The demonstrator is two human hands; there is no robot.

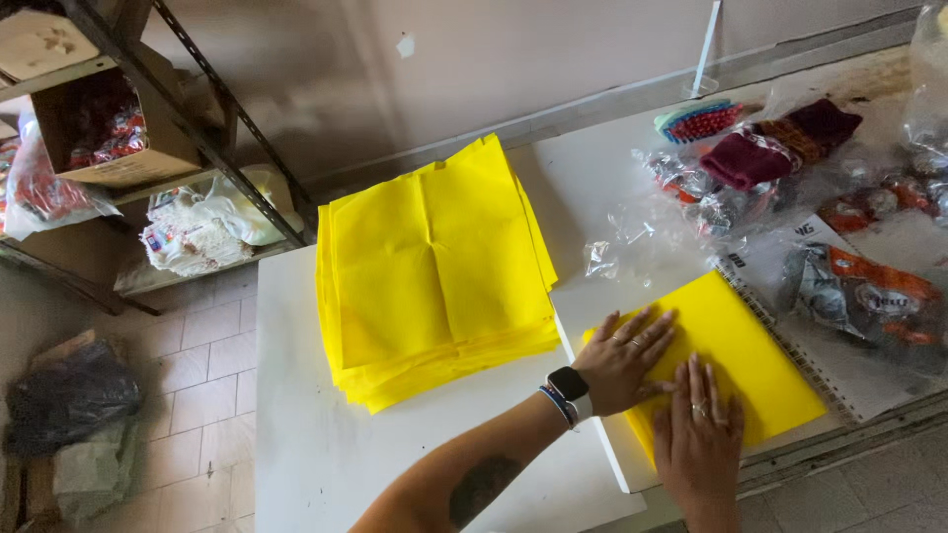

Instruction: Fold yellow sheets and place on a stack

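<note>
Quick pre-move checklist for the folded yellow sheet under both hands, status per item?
1. Left hand flat on the folded yellow sheet: ok.
2. Right hand flat on the sheet's near edge: ok.
3. Sheet fully on the white table: not ok, its near corner overhangs the edge.
4. Sheet clear of the spiral notebook: not ok, it overlaps the binding.
5. Yellow stack squared: not ok, the lower layers fan out.
6. Creases under the palms: cannot tell, hidden.

Clear plastic packets (869, 296), orange-silver contents, right table; cardboard box (118, 128) on shelf.
</note>
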